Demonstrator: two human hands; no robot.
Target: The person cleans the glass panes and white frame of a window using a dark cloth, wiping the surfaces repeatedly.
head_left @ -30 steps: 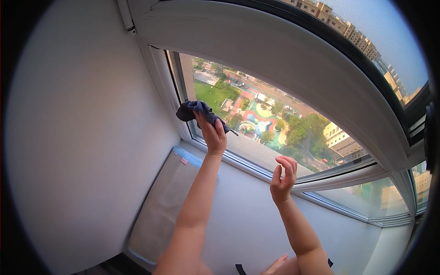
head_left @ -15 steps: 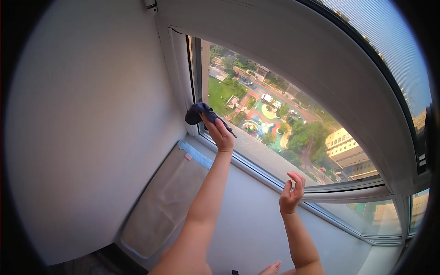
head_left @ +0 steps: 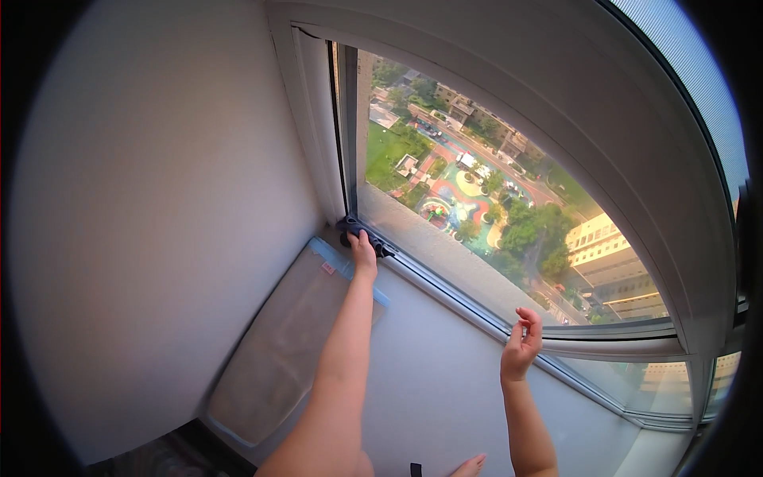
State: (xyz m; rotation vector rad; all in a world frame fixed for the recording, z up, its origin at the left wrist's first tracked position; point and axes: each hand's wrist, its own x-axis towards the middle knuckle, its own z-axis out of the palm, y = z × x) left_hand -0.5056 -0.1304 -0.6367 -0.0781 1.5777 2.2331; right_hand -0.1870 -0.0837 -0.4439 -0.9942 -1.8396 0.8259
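My left hand (head_left: 363, 253) is closed on a bunched dark cloth (head_left: 348, 228), pressing it into the lower left corner of the window frame (head_left: 433, 278). Part of the cloth lies under my fingers, and a loose end sticks out to the right along the frame. Farther right, my right hand (head_left: 521, 350) is raised beside the lower frame with its fingers loosely curled and a gap to the thumb. Nothing shows in it. Whether it touches the frame I cannot tell. Through the window glass (head_left: 477, 191) a street, trees and a colourful playground appear far below.
A beige pad with light blue edging (head_left: 278, 342) lies on the white sill (head_left: 429, 366), along the left wall (head_left: 159, 215). My bare foot (head_left: 470, 465) shows at the lower edge, near a small black object (head_left: 416, 469). A mesh screen (head_left: 691, 71) is at upper right.
My left hand has moved the cloth down from the side of the frame into its lower corner. My right hand has shifted slightly right and down. The view has tilted a little.
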